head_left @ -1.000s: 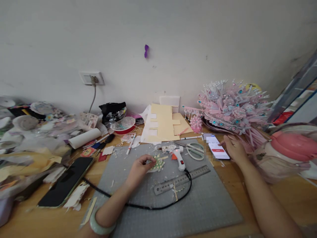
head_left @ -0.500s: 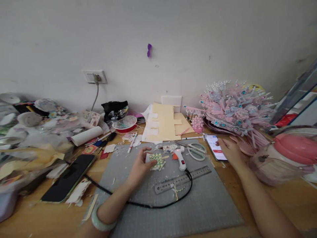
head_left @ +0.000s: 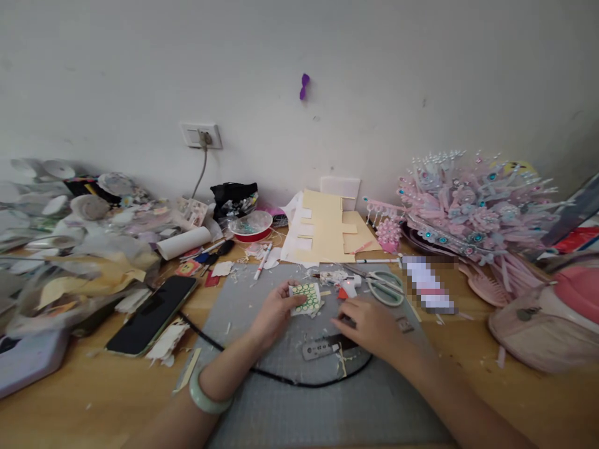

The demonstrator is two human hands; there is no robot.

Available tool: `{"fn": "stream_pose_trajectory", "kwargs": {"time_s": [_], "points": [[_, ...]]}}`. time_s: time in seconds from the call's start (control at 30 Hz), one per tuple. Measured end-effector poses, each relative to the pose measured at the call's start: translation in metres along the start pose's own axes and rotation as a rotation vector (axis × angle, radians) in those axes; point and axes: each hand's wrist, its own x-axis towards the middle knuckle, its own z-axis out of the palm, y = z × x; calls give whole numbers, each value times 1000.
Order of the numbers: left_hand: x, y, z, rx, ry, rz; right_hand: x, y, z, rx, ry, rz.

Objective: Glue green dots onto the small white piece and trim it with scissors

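My left hand (head_left: 277, 313) pinches a small white piece with a green ring pattern (head_left: 305, 298) between thumb and fingers, above the grey cutting mat (head_left: 262, 411). My right hand (head_left: 369, 323) is curled over the handle of a white hot glue gun (head_left: 352, 282) with an orange trigger. The handle is hidden beneath the fingers, and the nozzle end lies among white scraps. A steel ruler (head_left: 318, 349) lies partly under my right hand. Scissors with pale green handles (head_left: 386, 288) rest just beyond it. The gun's black cord (head_left: 299, 384) loops across the mat.
A dark-screened phone (head_left: 152, 315) and cluttered bags (head_left: 88, 274) are on the left. Cut yellow card (head_left: 327, 227) stands at the wall. On the right are a blurred-out phone (head_left: 428, 284), a pink beaded headdress (head_left: 468, 212), a comb (head_left: 486, 284) and a pink bag (head_left: 538, 324).
My right hand has left the phone on the right and moved left onto the glue gun's handle. My left hand keeps the patterned piece. The view has turned slightly left.
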Motion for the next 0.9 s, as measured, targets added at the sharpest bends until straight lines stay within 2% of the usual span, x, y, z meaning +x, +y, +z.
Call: {"fn": "stream_pose_trajectory", "kwargs": {"time_s": [0.13, 0.2, 0.23, 0.3, 0.37, 0.43, 0.5, 0.57, 0.7, 0.9], "points": [[3, -1, -1, -92, -19, 43, 7, -23, 3, -24, -66, -140], [4, 0, -2, -133, -18, 45, 8, -21, -1, -21, -60, -114], [4, 0, -2, -145, -17, 42, 8, -14, -5, -25, -47, -57], [4, 1, -2, -155, -16, 30, 5, 10, -13, -80, 57, 243], [3, 1, -2, -141, -13, 15, 0, 43, -20, -126, 98, 516], [3, 2, -2, -116, -3, 12, -6, 75, -21, -156, 87, 624], [3, 2, -1, -88, 3, 20, -11, 98, -17, -137, 12, 618], [2, 2, 0, -56, 8, 32, -13, 107, -12, -126, -31, 626], [3, 3, 0, 28, 35, 49, -12, 105, -7, -146, -21, 586], [7, -1, -6, 189, 43, 97, -10, 100, -11, -119, -29, 567]]}}
